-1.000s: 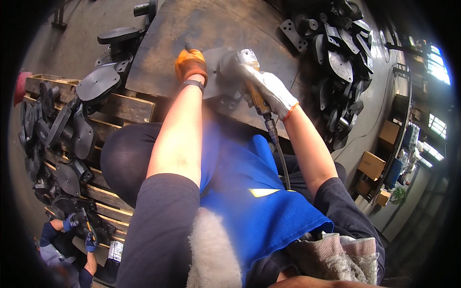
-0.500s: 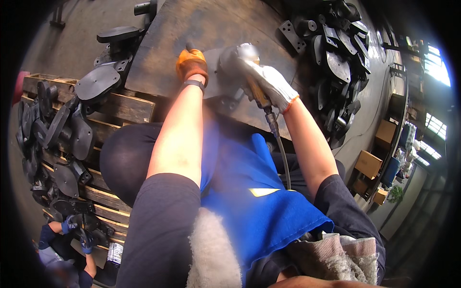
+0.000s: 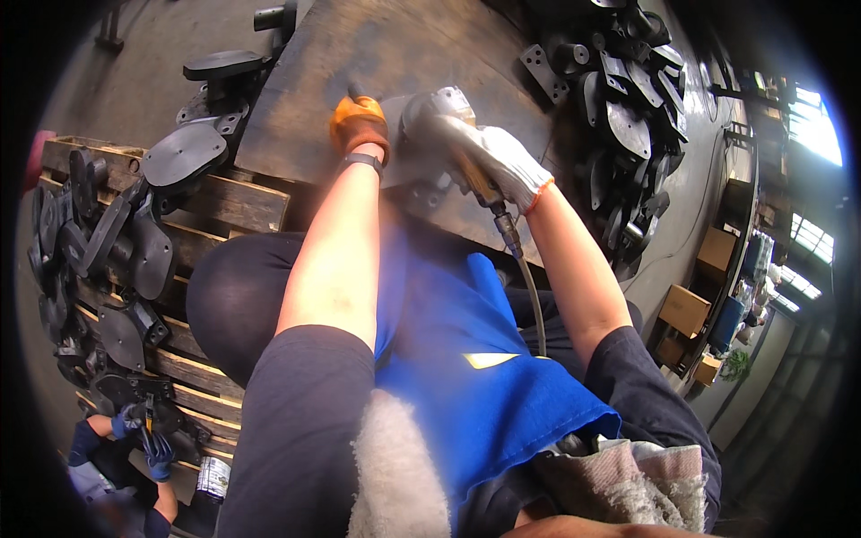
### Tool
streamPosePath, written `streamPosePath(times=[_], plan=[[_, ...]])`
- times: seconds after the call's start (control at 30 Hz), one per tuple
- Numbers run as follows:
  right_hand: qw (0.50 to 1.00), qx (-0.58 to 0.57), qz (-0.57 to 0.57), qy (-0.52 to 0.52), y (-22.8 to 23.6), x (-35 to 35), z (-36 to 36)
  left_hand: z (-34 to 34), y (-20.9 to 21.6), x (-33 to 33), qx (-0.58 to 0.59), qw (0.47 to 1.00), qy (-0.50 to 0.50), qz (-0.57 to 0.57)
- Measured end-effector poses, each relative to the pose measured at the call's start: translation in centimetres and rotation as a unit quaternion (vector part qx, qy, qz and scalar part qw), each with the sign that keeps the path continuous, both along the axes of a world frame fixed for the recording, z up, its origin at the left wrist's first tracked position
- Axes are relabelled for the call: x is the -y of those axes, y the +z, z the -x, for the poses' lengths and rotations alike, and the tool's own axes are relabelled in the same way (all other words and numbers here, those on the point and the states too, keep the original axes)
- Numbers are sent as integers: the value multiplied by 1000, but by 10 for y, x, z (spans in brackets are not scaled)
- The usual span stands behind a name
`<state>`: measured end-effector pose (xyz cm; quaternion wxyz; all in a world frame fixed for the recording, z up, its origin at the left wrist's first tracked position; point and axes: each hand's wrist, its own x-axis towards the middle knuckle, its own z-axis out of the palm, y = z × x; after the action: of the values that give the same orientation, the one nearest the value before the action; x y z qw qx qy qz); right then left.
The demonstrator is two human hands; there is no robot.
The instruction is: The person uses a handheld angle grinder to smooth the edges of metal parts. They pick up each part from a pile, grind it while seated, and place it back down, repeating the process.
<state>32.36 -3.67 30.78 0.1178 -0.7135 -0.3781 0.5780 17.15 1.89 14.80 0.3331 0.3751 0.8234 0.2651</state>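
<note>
From the head view, the white-gloved right hand point(image 3: 509, 163) wraps around a yellowish power tool point(image 3: 478, 179), its round head over a grey metal plate point(image 3: 395, 115) on the counter point(image 3: 300, 117). The orange-gloved left hand point(image 3: 359, 125) curls at the plate's left edge; I cannot tell whether it grips.

Hands point(image 3: 359, 125) point(image 3: 509, 161): two, gloved. Hose-fed grinder point(image 3: 475, 175): one, with one hose point(image 3: 533, 300). Metal plate point(image 3: 395, 164) between the hands: one. Wristband point(image 3: 362, 160): one. Desk point(image 3: 413, 40): one. Blue apron point(image 3: 502, 403): one. Co-worker point(image 3: 97, 482): one. Cardboard boxes point(image 3: 685, 310): at least three. Green plant point(image 3: 737, 363): one. Black metal parts point(image 3: 184, 154) point(image 3: 628, 130) beside the desk: well over twenty; overlap prevents an exact count.
</note>
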Motion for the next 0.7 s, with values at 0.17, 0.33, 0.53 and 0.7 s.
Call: streamPosePath(times=[0.17, 0.33, 0.53, 0.7], plan=[[1000, 12, 18, 18, 1, -8, -3, 0, -5, -1, 12, 1000, -7, -9], [998, 6, 53, 21, 2, -3, -10, 1, -10, -5, -36, 999, -9, 12], [991, -84, 66, -76, -9, 26, -27, 3, -7, -2, -26, 999, 3, 28], [996, -53, 41, -52, -6, 11, -21, -1, -3, -5, -22, 999, -12, 25]])
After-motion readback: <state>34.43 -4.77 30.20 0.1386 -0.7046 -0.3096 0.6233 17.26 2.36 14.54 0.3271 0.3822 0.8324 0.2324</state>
